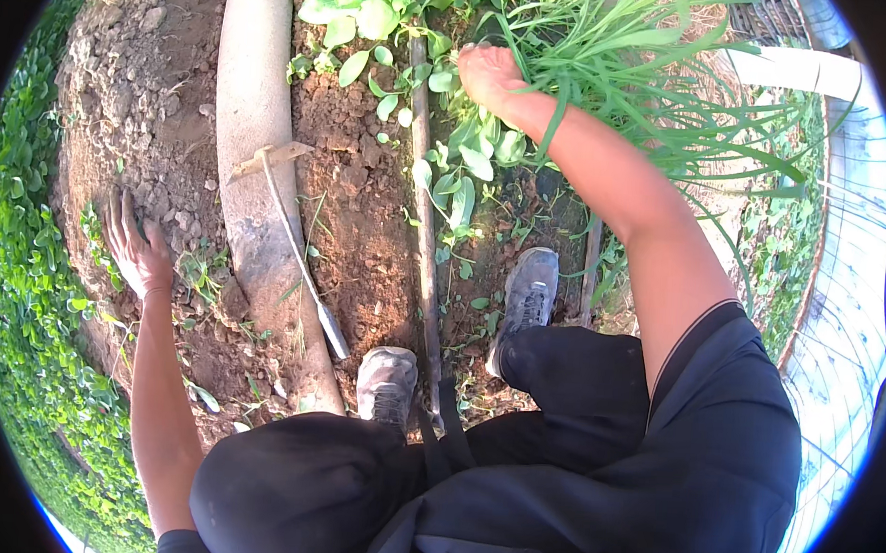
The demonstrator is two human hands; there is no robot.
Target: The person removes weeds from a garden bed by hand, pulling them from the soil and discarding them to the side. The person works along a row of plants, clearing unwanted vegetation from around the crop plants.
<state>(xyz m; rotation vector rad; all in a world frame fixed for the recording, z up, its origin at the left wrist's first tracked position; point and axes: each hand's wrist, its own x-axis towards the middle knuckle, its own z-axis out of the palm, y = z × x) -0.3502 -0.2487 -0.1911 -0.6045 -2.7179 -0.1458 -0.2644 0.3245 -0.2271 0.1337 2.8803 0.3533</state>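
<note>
My left hand (pixel 136 249) rests with its fingers spread on cloddy brown soil (pixel 140 95), beside low green weeds, and holds nothing. Farther off on the right, my right hand (pixel 493 75) reaches among broad-leaved seedlings (pixel 464 154) and long grass blades (pixel 612 67). Its fingers are curled and partly hidden, so whether they grip a stem cannot be told. Between my hands, a small hand hoe (pixel 298 246) leans across a rounded concrete edging (pixel 257 64). The flat hoe head (pixel 272 160) lies on the edging and the handle points towards my feet.
A thin pole (pixel 423 200) runs lengthwise along the soil between my two shoes (pixel 387 385). Dense leafy ground cover (pixel 19 254) lines the left side. Pale sheeting (pixel 854 245) curves along the right rim, beyond more weeds (pixel 780 219).
</note>
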